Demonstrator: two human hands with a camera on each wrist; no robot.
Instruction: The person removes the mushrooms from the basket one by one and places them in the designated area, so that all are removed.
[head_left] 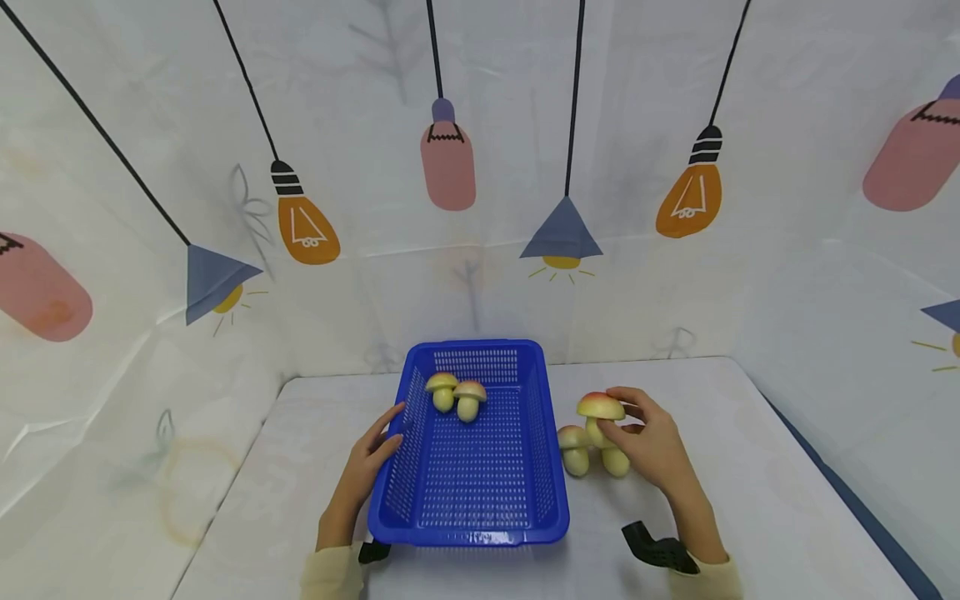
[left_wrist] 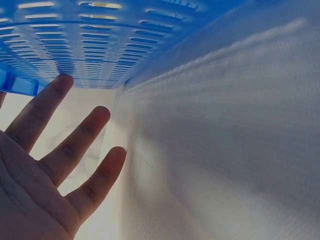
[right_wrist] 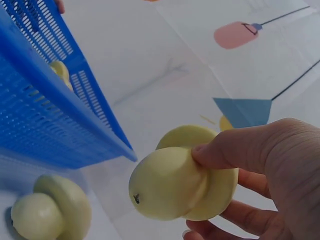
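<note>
My right hand (head_left: 651,440) pinches a toy mushroom (head_left: 600,407) with a yellow-red cap and pale stem, thumb at the cap's base in the right wrist view. Under it on the table are two more mushrooms, one (head_left: 575,461) close by the basket and another (head_left: 616,462) partly covered by the held one. The blue perforated basket (head_left: 468,536) contains two mushrooms, a left one (head_left: 443,393) and a right one (head_left: 469,403), near its far left corner. At the basket's left side, my left hand (head_left: 363,463) touches the rim, its fingers extended and spread in the left wrist view.
A white cloth covers the table (head_left: 300,467). Behind it hangs a white backdrop (head_left: 360,308) printed with lamps and bulbs. Dark straps (head_left: 660,550) are at both wrists. A blue strip (head_left: 832,483) runs along the table's right edge.
</note>
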